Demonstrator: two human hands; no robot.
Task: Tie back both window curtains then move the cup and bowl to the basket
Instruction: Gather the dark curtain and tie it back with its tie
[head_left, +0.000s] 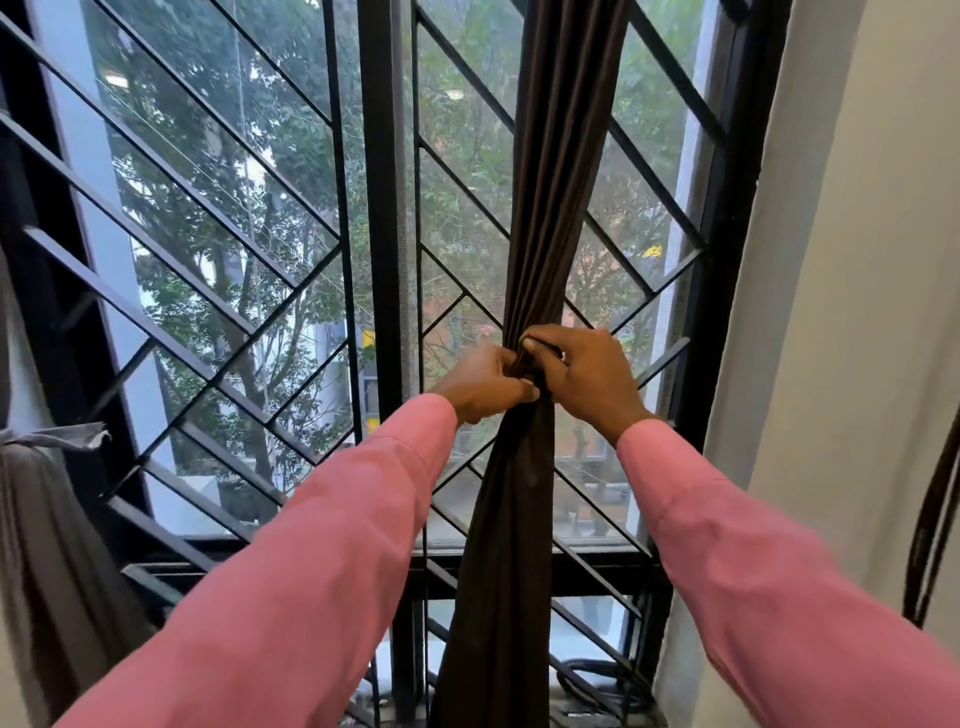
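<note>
Fingers (540, 347) of both hands are curled tight around a dark brown curtain (563, 171), pinching it where the cloth is gathered into a narrow bunch. The left hand (480, 384) grips the bunch from the left side, with its thumb pressed across the front of the folds. The right hand (589, 376) grips from the right at the same height, knuckles up and fingertips hooked over the top of the gather. The two hands touch each other at the cloth. It cannot be told whether a tie band lies under the fingers. The curtain hangs straight down from the top of the view, right of centre, narrows at the hands, then spreads a little wider towards the bottom edge. Both arms reach up from below in pink sleeves (332, 540). Just behind the curtain is a tall window with a black metal grille (382, 208) of upright and slanting bars, and green trees (218, 171) show through the glass. At the far left edge hangs a grey curtain (47, 530), gathered under a grey band. A pale wall (841, 260) fills the right side, with a dark cord (930, 525) hanging against it.
</note>
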